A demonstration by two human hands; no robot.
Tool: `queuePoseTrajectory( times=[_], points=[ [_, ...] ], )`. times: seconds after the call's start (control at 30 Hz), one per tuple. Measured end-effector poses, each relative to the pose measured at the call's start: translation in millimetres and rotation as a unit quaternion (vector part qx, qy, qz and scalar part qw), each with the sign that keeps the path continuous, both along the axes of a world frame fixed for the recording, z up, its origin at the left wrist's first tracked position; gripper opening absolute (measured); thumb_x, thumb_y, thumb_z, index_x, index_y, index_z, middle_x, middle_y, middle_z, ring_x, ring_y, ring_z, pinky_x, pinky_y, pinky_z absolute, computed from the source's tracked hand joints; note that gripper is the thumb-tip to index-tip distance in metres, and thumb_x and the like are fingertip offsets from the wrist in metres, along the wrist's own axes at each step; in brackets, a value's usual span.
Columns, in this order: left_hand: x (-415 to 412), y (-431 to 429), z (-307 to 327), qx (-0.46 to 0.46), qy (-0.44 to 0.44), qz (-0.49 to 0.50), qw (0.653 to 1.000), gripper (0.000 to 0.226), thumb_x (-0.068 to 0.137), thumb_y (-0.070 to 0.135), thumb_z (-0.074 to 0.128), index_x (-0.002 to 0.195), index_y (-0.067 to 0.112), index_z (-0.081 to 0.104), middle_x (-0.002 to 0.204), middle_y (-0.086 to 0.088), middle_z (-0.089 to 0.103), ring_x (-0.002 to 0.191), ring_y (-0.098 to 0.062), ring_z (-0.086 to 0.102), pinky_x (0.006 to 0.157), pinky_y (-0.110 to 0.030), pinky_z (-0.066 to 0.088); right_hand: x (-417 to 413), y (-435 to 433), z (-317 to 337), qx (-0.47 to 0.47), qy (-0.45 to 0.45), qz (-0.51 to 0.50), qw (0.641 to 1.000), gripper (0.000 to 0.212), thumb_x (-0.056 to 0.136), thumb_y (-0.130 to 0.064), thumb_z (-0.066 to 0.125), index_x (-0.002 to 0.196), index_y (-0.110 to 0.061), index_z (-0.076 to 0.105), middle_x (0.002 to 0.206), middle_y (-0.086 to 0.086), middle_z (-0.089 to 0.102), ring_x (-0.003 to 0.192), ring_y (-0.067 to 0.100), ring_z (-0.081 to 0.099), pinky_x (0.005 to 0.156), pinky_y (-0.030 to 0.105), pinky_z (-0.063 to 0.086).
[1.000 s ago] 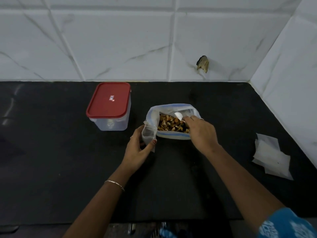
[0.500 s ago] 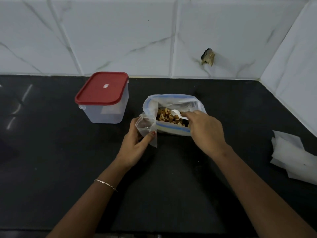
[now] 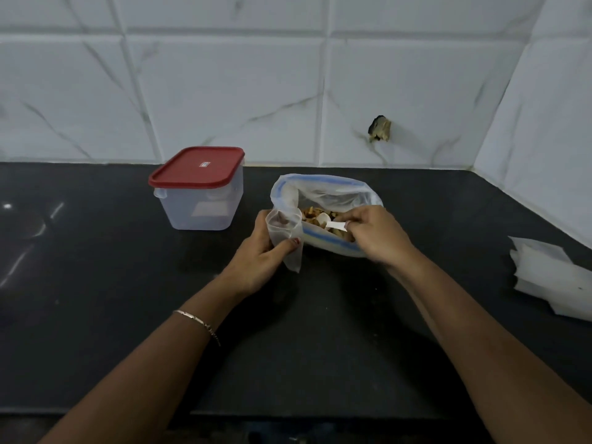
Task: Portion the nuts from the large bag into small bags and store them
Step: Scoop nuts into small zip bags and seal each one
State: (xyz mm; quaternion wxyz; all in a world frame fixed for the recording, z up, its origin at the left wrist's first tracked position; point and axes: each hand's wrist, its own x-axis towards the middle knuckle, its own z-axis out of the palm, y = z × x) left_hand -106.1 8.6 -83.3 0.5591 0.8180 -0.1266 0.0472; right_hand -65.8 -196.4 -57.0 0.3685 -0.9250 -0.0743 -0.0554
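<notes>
A large clear bag point(image 3: 339, 193) with a blue zip rim stands open on the black counter, brown nuts point(image 3: 312, 214) showing inside. My right hand point(image 3: 376, 233) pinches the handle of a small white spoon point(image 3: 330, 222) whose bowl lies among the nuts. At the bag's left edge, my left hand point(image 3: 261, 254) grips a small clear bag point(image 3: 283, 233) and holds its mouth open. The small bag looks empty.
A clear plastic box with a red lid point(image 3: 197, 187) stands left of the large bag, near the tiled wall. A pile of small white bags point(image 3: 551, 277) lies at the right edge of the black counter point(image 3: 96, 283). A second tiled wall closes the right side.
My right hand has drawn back a little and the white spoon now shows more fully over the nuts. The small bag in my left hand stays beside the large bag. The camera view has shifted.
</notes>
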Motion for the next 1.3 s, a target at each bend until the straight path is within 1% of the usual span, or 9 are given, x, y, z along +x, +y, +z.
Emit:
queuePoseTrajectory(
  times=[0.13,0.23,0.37,0.47,0.63,0.77,0.9,1.0,1.3],
  points=[
    [3,-1,-1,0.009,0.004,-0.004,1.000,0.039,0.096,0.026,0.054,0.126,0.037,0.031,0.110,0.025,0.050,0.101,0.006,0.051,0.082,-0.015,0.041,0,6,-2,0.080,0.058,-0.004,0.995,0.034,0.084,-0.006,0.048,0.081,-0.032,0.069,0.099,-0.001,0.068,0.096,0.020,0.059,0.090,0.042,0.051],
    [3,0,-2,0.012,0.001,-0.006,1.000,0.039,0.096,0.024,0.054,0.123,0.039,0.030,0.110,0.025,0.048,0.101,0.004,0.050,0.083,-0.017,0.040,-2,9,-3,0.090,0.058,-0.008,0.994,0.034,0.082,-0.003,0.050,0.087,-0.027,0.072,0.102,-0.001,0.068,0.097,0.019,0.059,0.088,0.040,0.050],
    [4,2,-2,0.024,-0.008,-0.009,1.000,0.037,0.095,0.024,0.055,0.124,0.037,0.035,0.114,0.024,0.051,0.106,0.003,0.051,0.087,-0.020,0.042,-3,13,3,0.126,0.107,0.012,0.986,0.034,0.089,0.002,0.048,0.109,-0.014,0.070,0.081,0.004,0.067,0.068,0.013,0.055,0.055,0.022,0.044],
    [5,3,-3,0.034,-0.018,-0.010,0.999,0.036,0.095,0.024,0.056,0.124,0.035,0.038,0.117,0.021,0.054,0.110,0.001,0.052,0.092,-0.024,0.044,-3,23,3,0.166,0.137,0.012,0.977,0.033,0.090,0.003,0.045,0.107,-0.012,0.069,0.074,0.009,0.064,0.042,0.009,0.041,0.034,0.018,0.029],
    [4,1,-3,0.046,-0.029,-0.009,0.998,0.037,0.095,0.024,0.056,0.127,0.028,0.038,0.118,0.018,0.054,0.111,0.000,0.053,0.093,-0.026,0.044,-5,34,-2,0.315,0.176,-0.010,0.933,0.029,0.092,0.003,0.040,0.082,-0.010,0.064,0.064,0.006,0.057,0.032,0.004,0.033,0.031,0.016,0.021],
    [3,-3,-5,0.037,-0.042,0.015,0.998,0.039,0.094,0.023,0.058,0.125,0.025,0.035,0.120,0.009,0.053,0.113,-0.009,0.053,0.089,-0.024,0.046,-6,30,0,0.400,0.212,-0.033,0.891,0.026,0.097,-0.001,0.036,0.089,-0.004,0.060,0.067,0.006,0.054,0.034,0.003,0.034,0.031,0.014,0.022],
    [5,-1,-5,0.028,-0.083,0.095,0.992,0.046,0.086,0.028,0.067,0.121,0.027,0.037,0.124,-0.001,0.049,0.114,-0.015,0.052,0.091,-0.033,0.051,-6,21,2,0.431,0.216,-0.038,0.875,0.027,0.098,-0.002,0.033,0.098,-0.004,0.060,0.069,0.004,0.050,0.037,0.003,0.034,0.030,0.013,0.022],
    [5,1,-2,0.024,-0.096,0.145,0.984,0.045,0.084,0.029,0.069,0.119,0.028,0.040,0.122,0.004,0.051,0.113,-0.016,0.054,0.091,-0.039,0.052,-8,14,5,0.434,0.210,-0.029,0.875,0.029,0.096,0.000,0.032,0.103,-0.004,0.061,0.067,0.003,0.047,0.036,0.002,0.032,0.030,0.013,0.020],
    [19,4,-6,0.084,-0.087,0.126,0.985,0.046,0.083,0.035,0.069,0.124,0.029,0.048,0.116,0.011,0.058,0.106,-0.009,0.058,0.090,-0.042,0.054,-10,-6,14,0.460,0.169,-0.015,0.872,0.028,0.096,-0.004,0.039,0.100,-0.008,0.066,0.062,0.000,0.043,0.037,0.003,0.025,0.033,0.016,0.015]
  ],
)
